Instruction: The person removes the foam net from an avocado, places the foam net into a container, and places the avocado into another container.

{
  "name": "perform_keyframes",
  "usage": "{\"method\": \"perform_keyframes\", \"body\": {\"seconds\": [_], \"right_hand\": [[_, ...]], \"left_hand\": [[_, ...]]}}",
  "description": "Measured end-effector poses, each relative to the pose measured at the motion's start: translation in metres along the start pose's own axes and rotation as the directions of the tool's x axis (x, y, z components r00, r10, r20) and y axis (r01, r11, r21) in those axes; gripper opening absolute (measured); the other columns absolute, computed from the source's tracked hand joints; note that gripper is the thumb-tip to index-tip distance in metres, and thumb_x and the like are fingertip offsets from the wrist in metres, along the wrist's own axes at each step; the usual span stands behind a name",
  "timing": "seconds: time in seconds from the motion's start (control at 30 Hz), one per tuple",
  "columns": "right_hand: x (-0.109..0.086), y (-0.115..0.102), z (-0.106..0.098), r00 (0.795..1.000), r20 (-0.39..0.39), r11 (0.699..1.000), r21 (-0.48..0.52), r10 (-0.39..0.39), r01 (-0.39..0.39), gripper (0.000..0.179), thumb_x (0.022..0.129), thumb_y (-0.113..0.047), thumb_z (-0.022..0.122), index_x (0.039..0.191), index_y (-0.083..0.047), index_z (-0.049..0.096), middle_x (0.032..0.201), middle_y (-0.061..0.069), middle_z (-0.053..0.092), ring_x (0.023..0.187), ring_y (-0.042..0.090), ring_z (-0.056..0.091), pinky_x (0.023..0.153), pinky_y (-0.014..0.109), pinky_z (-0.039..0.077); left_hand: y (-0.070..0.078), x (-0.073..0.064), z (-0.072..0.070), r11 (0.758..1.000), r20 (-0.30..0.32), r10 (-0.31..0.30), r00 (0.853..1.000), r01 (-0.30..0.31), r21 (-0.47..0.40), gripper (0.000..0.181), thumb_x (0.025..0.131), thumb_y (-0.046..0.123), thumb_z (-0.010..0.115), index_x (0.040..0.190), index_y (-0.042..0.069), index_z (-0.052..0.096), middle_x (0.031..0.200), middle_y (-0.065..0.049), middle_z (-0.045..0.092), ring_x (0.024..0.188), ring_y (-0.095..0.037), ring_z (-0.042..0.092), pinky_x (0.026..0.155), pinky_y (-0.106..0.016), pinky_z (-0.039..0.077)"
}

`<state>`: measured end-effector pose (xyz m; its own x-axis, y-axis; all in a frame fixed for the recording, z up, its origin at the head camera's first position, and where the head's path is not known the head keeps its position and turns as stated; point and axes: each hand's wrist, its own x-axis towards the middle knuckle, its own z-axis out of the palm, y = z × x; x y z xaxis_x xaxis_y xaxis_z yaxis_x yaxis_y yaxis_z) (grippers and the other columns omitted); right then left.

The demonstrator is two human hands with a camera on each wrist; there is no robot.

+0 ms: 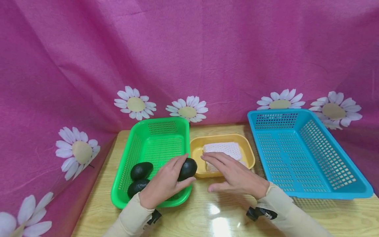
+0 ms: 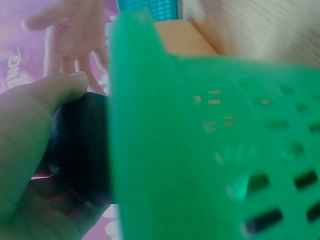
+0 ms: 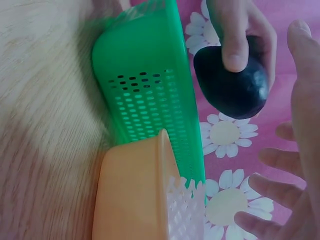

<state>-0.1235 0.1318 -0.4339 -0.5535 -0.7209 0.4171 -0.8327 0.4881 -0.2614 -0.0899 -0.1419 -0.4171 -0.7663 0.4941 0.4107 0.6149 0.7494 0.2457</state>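
Note:
My left hand (image 1: pixel 165 181) grips a dark avocado (image 1: pixel 188 169) above the right rim of the green basket (image 1: pixel 118 184); in the right wrist view the thumb lies across the avocado (image 3: pixel 232 82). Two more avocados (image 1: pixel 141 171) lie in that basket, left of the hand and partly behind it. My right hand (image 1: pixel 237 174) hovers over the front of the yellow tray (image 1: pixel 250 148), its fingers spread and holding nothing. In the tray lie white foam net sleeves (image 1: pixel 223 149), partly covered by the right fingers.
A larger blue basket (image 1: pixel 302 194) stands on the right of the wooden table (image 1: pixel 204 210). Behind everything hangs a pink cloth (image 1: pixel 189 59) with white daisies. The yellow tray sits between the two baskets, close beside the green one.

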Motion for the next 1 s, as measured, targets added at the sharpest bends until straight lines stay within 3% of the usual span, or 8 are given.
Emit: {"method": "perform_keyframes", "body": {"seconds": [0.37, 0.53, 0.7, 0.87, 1.0], "right_hand": [[0.01, -0.004, 0.001, 1.0, 0.006, 0.999, 0.044, 0.03, -0.03, 0.089, 0.088, -0.058, 0.073, 0.159, -0.018, 0.038, 0.163, 0.002, 0.042, 0.15, 0.022, 0.043, 0.12, 0.045, 0.043], [0.015, -0.006, 0.004, 0.999, 0.005, 0.995, 0.092, 0.044, -0.044, 0.086, 0.092, -0.062, 0.067, 0.16, -0.019, 0.036, 0.162, 0.002, 0.043, 0.15, 0.022, 0.043, 0.119, 0.046, 0.044], [0.02, -0.008, 0.009, 0.999, 0.002, 0.991, 0.128, 0.046, -0.045, 0.085, 0.093, -0.062, 0.066, 0.16, -0.017, 0.037, 0.161, 0.002, 0.043, 0.149, 0.023, 0.043, 0.118, 0.047, 0.045], [0.023, -0.01, 0.012, 0.998, 0.015, 0.986, 0.154, 0.058, -0.06, 0.085, 0.09, -0.053, 0.074, 0.159, -0.019, 0.038, 0.162, 0.0, 0.042, 0.15, 0.024, 0.042, 0.12, 0.049, 0.043], [0.025, -0.012, 0.014, 0.998, 0.025, 0.984, 0.165, 0.064, -0.067, 0.086, 0.088, -0.048, 0.078, 0.159, -0.022, 0.038, 0.162, 0.001, 0.043, 0.151, 0.025, 0.041, 0.122, 0.051, 0.04]], "left_hand": [[-0.015, -0.002, -0.003, 0.998, 0.033, -0.056, 0.998, 0.056, -0.002, 0.079, 0.088, 0.044, 0.08, 0.146, -0.002, 0.052, 0.139, -0.017, 0.065, 0.127, -0.031, 0.066, 0.103, -0.044, 0.058], [-0.022, -0.002, -0.001, 0.994, 0.034, -0.091, 0.995, 0.093, -0.064, 0.077, 0.087, 0.044, 0.082, 0.144, 0.001, 0.054, 0.137, -0.013, 0.067, 0.125, -0.028, 0.067, 0.101, -0.042, 0.059], [-0.026, -0.001, 0.001, 0.979, 0.083, -0.157, 0.984, 0.166, -0.117, 0.077, 0.087, 0.044, 0.081, 0.146, 0.002, 0.053, 0.14, -0.013, 0.066, 0.128, -0.029, 0.066, 0.104, -0.044, 0.057], [-0.028, -0.001, 0.002, 0.96, 0.136, -0.226, 0.965, 0.244, -0.135, 0.078, 0.088, 0.044, 0.08, 0.148, 0.003, 0.052, 0.143, -0.013, 0.063, 0.132, -0.03, 0.063, 0.109, -0.045, 0.054], [-0.031, -0.003, 0.005, 0.951, 0.141, -0.264, 0.954, 0.282, -0.131, 0.077, 0.089, 0.044, 0.079, 0.148, 0.003, 0.052, 0.144, -0.013, 0.063, 0.133, -0.03, 0.062, 0.11, -0.047, 0.053]]}}
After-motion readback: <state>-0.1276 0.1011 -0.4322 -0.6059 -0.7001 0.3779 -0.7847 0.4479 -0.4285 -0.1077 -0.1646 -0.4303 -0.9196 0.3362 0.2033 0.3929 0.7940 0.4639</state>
